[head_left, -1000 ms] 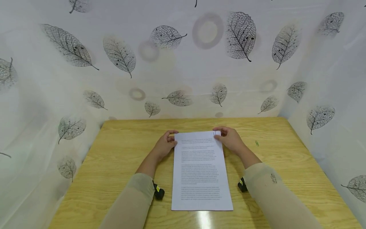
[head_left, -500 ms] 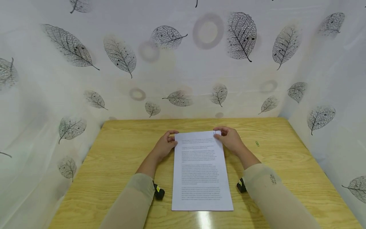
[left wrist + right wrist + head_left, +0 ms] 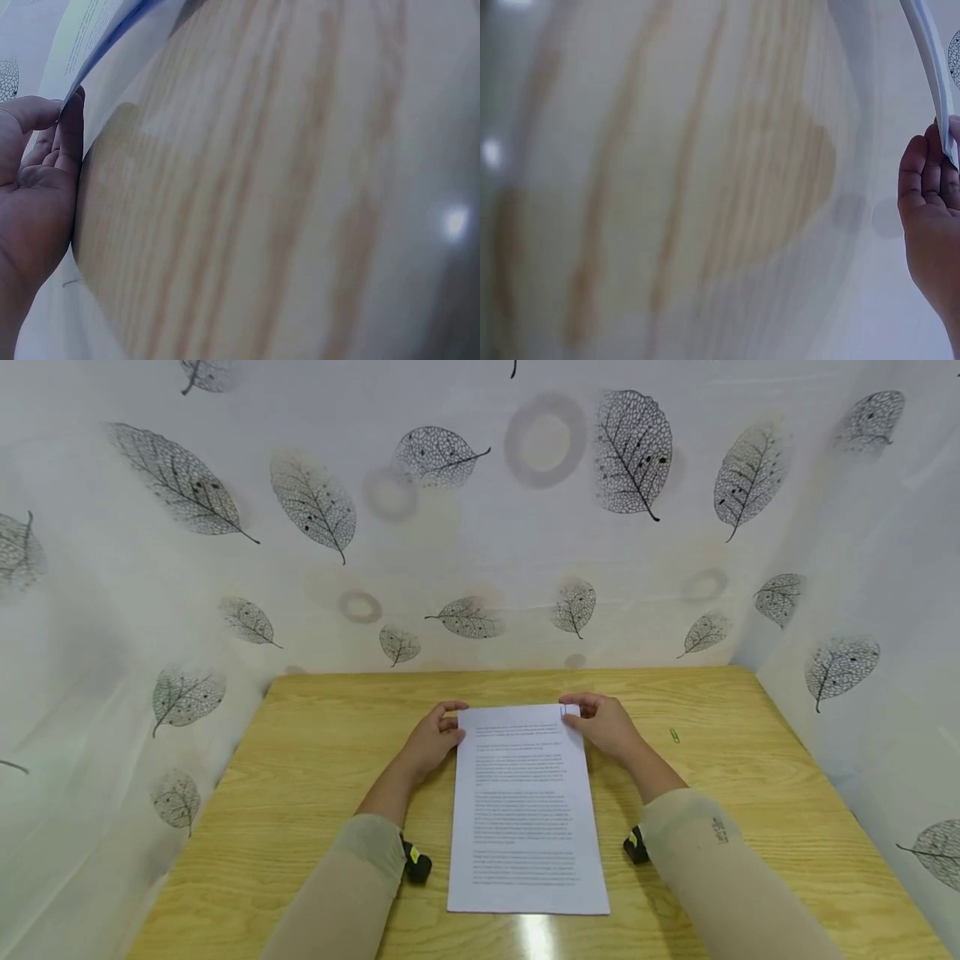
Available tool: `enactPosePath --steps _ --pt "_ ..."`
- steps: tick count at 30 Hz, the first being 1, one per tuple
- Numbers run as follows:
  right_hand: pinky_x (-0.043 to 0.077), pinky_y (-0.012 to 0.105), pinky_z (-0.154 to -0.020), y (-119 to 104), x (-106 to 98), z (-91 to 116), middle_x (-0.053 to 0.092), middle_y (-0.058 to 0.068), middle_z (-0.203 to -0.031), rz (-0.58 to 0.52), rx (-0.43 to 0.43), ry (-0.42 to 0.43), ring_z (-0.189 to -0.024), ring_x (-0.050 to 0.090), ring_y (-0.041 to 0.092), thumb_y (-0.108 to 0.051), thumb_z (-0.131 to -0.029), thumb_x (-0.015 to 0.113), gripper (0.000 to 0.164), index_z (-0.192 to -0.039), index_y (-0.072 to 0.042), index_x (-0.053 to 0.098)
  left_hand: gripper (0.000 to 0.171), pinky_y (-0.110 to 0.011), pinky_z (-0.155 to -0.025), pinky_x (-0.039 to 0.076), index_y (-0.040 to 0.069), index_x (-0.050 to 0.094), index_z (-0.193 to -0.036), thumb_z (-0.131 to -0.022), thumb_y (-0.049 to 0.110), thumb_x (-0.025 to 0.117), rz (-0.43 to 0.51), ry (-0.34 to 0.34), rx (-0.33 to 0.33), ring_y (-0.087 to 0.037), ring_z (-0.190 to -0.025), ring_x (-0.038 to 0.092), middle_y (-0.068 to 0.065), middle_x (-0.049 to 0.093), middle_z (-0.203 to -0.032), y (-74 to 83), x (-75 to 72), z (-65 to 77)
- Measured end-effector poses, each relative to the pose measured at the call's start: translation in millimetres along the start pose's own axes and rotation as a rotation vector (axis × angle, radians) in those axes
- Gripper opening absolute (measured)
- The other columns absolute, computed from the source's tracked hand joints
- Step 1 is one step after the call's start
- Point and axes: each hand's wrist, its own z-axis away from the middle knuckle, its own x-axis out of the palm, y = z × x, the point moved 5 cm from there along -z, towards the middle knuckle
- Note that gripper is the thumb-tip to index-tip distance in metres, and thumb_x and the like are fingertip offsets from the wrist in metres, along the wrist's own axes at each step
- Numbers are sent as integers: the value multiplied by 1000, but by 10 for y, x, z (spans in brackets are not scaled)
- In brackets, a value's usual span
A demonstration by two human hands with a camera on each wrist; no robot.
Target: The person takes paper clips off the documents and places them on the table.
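Note:
A stack of white printed paper sheets (image 3: 525, 810) lies lengthwise in front of me on the wooden table (image 3: 315, 743). At its far left corner my left hand (image 3: 433, 742) pinches the edge between thumb and fingers; the left wrist view shows the sheets (image 3: 112, 34) raised and bent at this grip. My right hand (image 3: 606, 725) pinches the far right corner, thumb on top. Close to that thumb a dark paper clip (image 3: 563, 710) sits on the top edge. In the right wrist view the stack's edge (image 3: 928, 52) runs up from the curled fingers (image 3: 913, 169).
To the right of the right hand, a green paper clip (image 3: 674, 736) lies loose on the table. Each wrist wears a black strapped device, the left one (image 3: 417, 863) beside the paper. A white curtain with leaf prints (image 3: 465, 543) surrounds the table's back and sides.
Both hands keep their grip on the far corners. The near edge of the paper stack has shifted very slightly to the left.

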Motion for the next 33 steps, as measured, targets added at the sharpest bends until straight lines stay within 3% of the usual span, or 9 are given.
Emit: enactPosePath --steps 12,22,28,33 --pt "51 40 -97 -40 34 -27 70 18 -134 24 -35 79 -118 59 31 -20 -102 74 37 -138 -12 74 49 -27 -91 55 20 55 -151 -107 0 60 13 -6 2 -20 -108 70 -17 71 -132 -24 -2 -9" --pt "52 40 -98 -51 47 -17 68 18 -131 4 3 129 -118 60 31 -24 -102 74 38 -138 -12 74 47 -28 -93 56 22 57 -149 -107 2 62 1 -7 -14 -21 -110 69 -15 71 -130 -5 -12 5" --pt "50 33 -94 -45 59 6 63 14 -134 -91 70 141 -119 54 27 -23 -103 73 39 -141 -13 72 48 -29 -94 56 23 57 -149 -106 2 62 9 -9 -15 -22 -112 69 -15 71 -132 2 -15 12" --pt "50 22 -83 -56 68 45 58 9 -126 -197 133 148 -114 52 22 -22 -104 72 40 -142 -11 70 47 -29 -91 56 20 56 -149 -107 -1 60 40 -18 -11 -21 -108 69 -16 71 -132 0 -3 5"
